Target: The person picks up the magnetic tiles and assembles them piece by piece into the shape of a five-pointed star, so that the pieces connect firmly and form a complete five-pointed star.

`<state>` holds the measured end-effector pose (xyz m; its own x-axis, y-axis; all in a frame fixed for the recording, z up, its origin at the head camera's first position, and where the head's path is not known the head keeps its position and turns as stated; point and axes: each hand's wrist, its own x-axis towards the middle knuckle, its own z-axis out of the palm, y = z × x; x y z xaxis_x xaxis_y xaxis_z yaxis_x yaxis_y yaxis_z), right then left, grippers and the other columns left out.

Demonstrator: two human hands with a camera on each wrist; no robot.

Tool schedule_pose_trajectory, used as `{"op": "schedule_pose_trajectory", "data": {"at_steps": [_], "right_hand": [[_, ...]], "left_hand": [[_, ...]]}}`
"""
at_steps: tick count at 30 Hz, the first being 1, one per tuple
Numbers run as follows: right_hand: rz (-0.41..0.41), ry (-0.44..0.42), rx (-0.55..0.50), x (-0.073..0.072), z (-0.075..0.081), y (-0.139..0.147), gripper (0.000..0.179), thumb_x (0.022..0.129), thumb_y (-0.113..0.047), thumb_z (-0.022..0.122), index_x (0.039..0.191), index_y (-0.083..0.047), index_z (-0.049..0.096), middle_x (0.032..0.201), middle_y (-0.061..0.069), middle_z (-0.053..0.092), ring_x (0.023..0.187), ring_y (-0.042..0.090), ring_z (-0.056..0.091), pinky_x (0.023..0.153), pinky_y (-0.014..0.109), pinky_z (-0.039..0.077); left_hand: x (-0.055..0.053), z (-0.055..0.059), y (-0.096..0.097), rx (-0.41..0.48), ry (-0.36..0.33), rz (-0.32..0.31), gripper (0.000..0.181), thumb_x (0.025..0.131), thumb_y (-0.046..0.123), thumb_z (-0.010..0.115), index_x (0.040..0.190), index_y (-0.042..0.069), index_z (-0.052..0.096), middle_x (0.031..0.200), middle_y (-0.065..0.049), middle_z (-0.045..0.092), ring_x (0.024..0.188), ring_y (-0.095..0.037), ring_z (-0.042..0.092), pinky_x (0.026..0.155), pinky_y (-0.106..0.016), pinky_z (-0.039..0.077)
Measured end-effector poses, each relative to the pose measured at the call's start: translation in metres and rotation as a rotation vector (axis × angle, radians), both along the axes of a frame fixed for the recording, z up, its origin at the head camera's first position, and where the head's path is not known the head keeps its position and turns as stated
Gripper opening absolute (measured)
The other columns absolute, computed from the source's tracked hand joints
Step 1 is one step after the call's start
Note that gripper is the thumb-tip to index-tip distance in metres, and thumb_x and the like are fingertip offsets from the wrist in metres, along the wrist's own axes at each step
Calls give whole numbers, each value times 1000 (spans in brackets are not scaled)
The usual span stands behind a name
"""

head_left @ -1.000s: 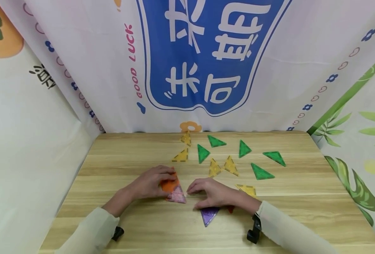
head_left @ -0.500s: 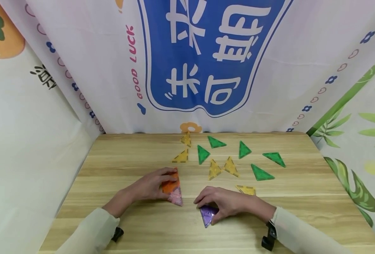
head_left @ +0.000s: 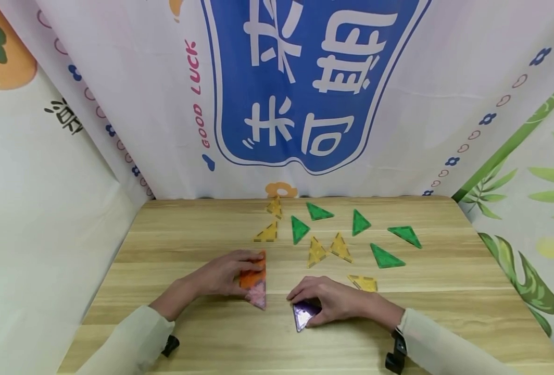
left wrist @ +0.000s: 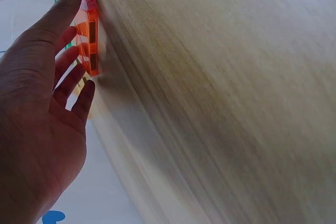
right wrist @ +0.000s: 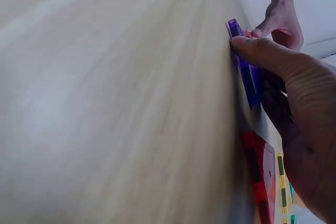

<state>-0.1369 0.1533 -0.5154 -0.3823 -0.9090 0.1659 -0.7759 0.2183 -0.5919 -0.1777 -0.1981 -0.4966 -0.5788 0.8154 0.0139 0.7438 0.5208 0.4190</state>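
Observation:
My left hand grips an orange triangular magnetic tile joined to a pink tile, fingers across the top and thumb at the near edge. From the left wrist, the orange tile shows edge-on beside the fingers. To the right, my right hand pinches a purple triangular tile between thumb and fingers. The right wrist view shows the purple tile tilted off the wood, with my thumb on its near side. A gap of bare wood separates the two hands' pieces.
Several green triangular tiles and several yellow ones lie scattered toward the back of the wooden table. Another yellow tile lies beyond my right forearm. A red tile lies under the right wrist. Printed cloth hangs behind.
My right hand has drawn back to the right and nearer me, taking hold of the purple tile, which is now tilted. The orange and pink piece has turned slightly in my left hand.

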Motion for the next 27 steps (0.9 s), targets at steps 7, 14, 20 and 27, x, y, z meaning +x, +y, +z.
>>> {"op": "schedule_pose_trajectory", "data": {"at_steps": [7, 14, 20, 27], "right_hand": [[-86, 22, -20, -13, 1, -6, 51, 89, -29, 89, 132, -7, 73, 138, 2, 69, 129, 15, 63, 106, 31, 54], [-173, 62, -16, -27, 0, -15, 55, 87, -29, 91, 133, -5, 73, 138, 5, 69, 128, 21, 64, 106, 34, 55], [-232, 58, -18, -37, -1, -23, 55, 85, -27, 92, 131, -5, 74, 138, 6, 69, 129, 23, 63, 108, 37, 54], [-282, 40, 4, -52, -1, -34, 54, 86, -27, 91, 132, -6, 74, 140, 5, 68, 132, 22, 62, 110, 38, 52]], "left_hand": [[1, 1, 0, -15, -9, -1, 67, 89, 41, 87, 143, 9, 67, 159, -12, 51, 147, -35, 47, 115, -54, 46], [2, 2, 0, 4, -25, 22, 67, 87, 43, 89, 142, 10, 67, 161, -17, 47, 146, -38, 46, 112, -55, 49], [1, 1, 1, -9, -35, 30, 67, 88, 43, 88, 143, 11, 66, 161, -16, 46, 147, -37, 46, 113, -54, 48], [2, 3, 1, -24, -27, 32, 68, 86, 44, 89, 142, 11, 67, 161, -15, 47, 147, -36, 46, 113, -53, 48]]}}
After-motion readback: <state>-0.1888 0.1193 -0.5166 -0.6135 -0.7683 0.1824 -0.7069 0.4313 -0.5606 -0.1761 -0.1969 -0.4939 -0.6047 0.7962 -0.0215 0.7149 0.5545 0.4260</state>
